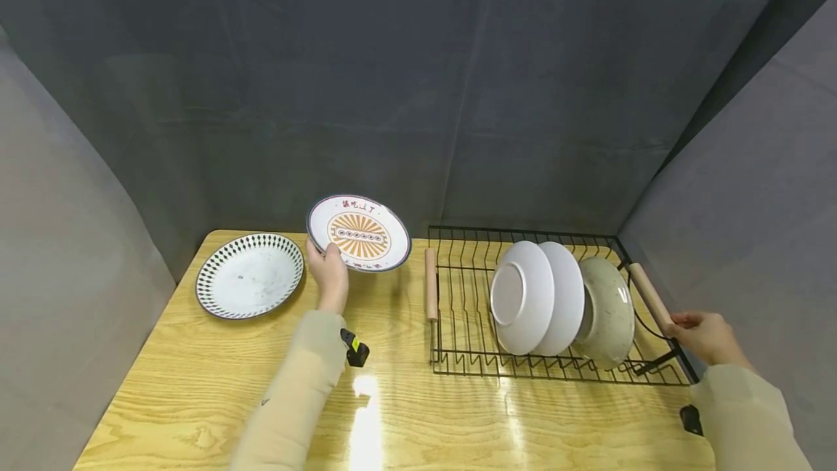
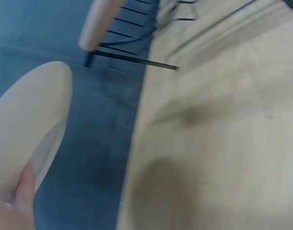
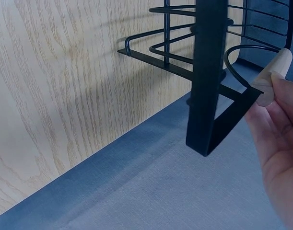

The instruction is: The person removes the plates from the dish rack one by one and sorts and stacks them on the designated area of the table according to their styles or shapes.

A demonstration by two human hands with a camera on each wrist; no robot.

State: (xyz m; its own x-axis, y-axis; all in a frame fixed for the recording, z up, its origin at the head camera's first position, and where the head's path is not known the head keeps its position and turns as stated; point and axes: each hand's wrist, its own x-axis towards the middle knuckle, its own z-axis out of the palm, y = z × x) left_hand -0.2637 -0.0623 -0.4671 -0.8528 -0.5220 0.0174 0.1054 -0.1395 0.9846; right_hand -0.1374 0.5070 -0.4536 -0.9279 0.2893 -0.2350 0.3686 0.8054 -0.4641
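In the head view my left hand (image 1: 329,278) grips the near left rim of a white plate (image 1: 392,238) with an orange sunburst pattern and a blue edge, thumb on its face. The plate is tilted and raised over the table's back edge; its pale underside shows in the left wrist view. My right hand (image 1: 709,340) pinches the wooden handle (image 1: 650,299) at the right end of a black wire dish rack (image 1: 464,296). Two white dishes (image 1: 522,296) and a grey-green bowl (image 1: 608,311) stand on edge in the rack's right half.
Left of the raised plate, a white plate with a black diamond rim (image 1: 250,276) lies on the wooden table (image 1: 418,420). A second wooden handle (image 1: 431,286) is on the rack's left end. Grey curtains (image 1: 327,93) enclose the back and sides.
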